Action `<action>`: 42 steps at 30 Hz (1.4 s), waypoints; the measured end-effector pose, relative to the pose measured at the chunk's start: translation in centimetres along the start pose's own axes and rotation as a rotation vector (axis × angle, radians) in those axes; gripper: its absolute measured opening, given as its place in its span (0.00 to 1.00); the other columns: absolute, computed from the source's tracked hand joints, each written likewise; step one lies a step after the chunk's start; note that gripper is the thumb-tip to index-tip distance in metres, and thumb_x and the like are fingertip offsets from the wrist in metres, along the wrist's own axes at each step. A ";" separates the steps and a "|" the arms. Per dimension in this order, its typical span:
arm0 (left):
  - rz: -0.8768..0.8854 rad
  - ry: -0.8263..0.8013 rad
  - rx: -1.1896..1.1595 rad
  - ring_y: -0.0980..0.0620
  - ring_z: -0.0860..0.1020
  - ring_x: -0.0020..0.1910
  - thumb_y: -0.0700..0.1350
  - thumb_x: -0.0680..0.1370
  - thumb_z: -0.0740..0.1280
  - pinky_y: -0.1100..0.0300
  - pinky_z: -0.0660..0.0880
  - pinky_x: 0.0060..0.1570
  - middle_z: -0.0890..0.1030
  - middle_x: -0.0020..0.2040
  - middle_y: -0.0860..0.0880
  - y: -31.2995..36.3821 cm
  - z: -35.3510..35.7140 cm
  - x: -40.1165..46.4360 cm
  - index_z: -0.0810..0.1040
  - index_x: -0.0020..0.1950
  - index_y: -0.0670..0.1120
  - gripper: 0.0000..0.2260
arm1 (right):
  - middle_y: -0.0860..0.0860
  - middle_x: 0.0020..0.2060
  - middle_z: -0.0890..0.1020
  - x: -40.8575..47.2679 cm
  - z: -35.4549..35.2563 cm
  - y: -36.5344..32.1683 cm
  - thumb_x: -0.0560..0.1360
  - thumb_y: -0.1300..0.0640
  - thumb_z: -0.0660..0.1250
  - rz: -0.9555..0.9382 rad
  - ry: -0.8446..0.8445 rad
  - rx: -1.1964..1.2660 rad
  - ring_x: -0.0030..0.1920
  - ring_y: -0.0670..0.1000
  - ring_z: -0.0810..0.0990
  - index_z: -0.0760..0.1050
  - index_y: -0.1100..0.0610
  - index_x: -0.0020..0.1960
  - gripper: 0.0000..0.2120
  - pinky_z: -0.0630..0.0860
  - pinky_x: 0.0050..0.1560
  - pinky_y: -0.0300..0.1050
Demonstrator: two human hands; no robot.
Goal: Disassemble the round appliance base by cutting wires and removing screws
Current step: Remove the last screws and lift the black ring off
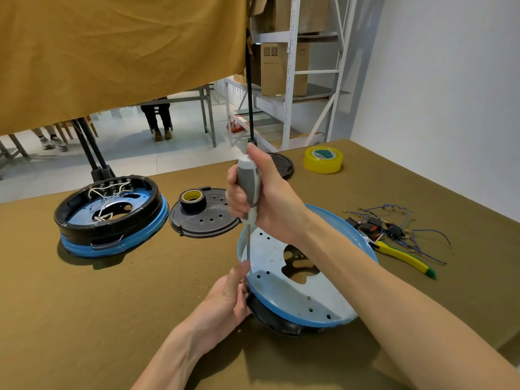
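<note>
A round appliance base (pixel 284 294) with a blue rim and a pale metal plate lies tilted in front of me. My right hand (pixel 270 198) is closed around the grey handle of a screwdriver (pixel 248 192) held upright, its shaft reaching down to the plate's left edge. My left hand (pixel 228 296) grips the base's left rim, thumb resting beside the screwdriver shaft. The screwdriver tip is hidden behind my left thumb. My right forearm covers part of the plate.
A second black and blue base (pixel 112 218) with white wires sits at the left. A black perforated cover (pixel 208 218) carries a roll of black tape (pixel 193 199). Cut wires and switches (pixel 394 226), yellow-handled cutters (pixel 405 257) and yellow tape (pixel 323 159) lie to the right.
</note>
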State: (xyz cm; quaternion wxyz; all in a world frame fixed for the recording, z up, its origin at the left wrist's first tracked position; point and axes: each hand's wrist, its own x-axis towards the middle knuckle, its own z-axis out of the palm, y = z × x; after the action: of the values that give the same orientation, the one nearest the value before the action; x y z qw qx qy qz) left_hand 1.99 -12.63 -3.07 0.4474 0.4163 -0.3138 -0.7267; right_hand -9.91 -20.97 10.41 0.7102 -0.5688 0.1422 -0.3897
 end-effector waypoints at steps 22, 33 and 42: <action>-0.023 0.045 0.022 0.46 0.78 0.69 0.68 0.65 0.76 0.45 0.70 0.73 0.82 0.66 0.46 0.3 0.4 -0.1 0.72 0.70 0.50 0.40 | 0.51 0.28 0.67 0.6 0.2 1.3 0.75 0.25 0.58 -0.050 0.113 -0.036 0.27 0.48 0.63 0.71 0.59 0.46 0.34 0.65 0.32 0.42; -0.028 0.073 0.012 0.43 0.79 0.68 0.62 0.70 0.69 0.46 0.74 0.70 0.81 0.67 0.42 0.5 0.8 -0.2 0.70 0.72 0.49 0.33 | 0.55 0.34 0.79 -0.2 -1.2 1.5 0.84 0.37 0.52 -0.061 0.091 0.017 0.30 0.49 0.72 0.78 0.58 0.41 0.30 0.70 0.41 0.46; -0.038 0.076 0.003 0.45 0.82 0.64 0.61 0.73 0.71 0.46 0.77 0.67 0.84 0.64 0.44 0.5 0.7 -0.1 0.72 0.69 0.47 0.30 | 0.52 0.30 0.70 -0.9 -0.5 1.7 0.71 0.22 0.51 -0.026 0.152 0.087 0.29 0.48 0.66 0.74 0.60 0.47 0.40 0.64 0.37 0.44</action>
State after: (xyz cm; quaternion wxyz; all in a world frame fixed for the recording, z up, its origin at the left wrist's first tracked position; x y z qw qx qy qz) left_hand 1.59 -12.65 -2.31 0.4446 0.4502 -0.2898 -0.7181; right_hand -10.13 -20.63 8.44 0.7163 -0.5081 0.1713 -0.4466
